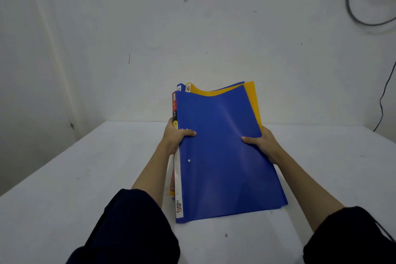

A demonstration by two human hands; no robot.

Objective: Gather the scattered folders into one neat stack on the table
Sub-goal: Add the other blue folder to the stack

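I had both hands on a bundle of folders, tilted up with its near edge on the white desk [75, 167]. My left hand [174, 138] gripped the spine side and my right hand [264, 142] the open side, fingers closed around the blue folder [222, 152] in front, with a yellow folder [251, 100] just behind.

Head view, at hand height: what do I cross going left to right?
Bare table → left hand on the spine edge → blue folder on top of the bundle → right hand on the open edge → bare table again.

l sleeve [132, 227]: dark navy, pushed up | r sleeve [351, 236]: same | forearms bare
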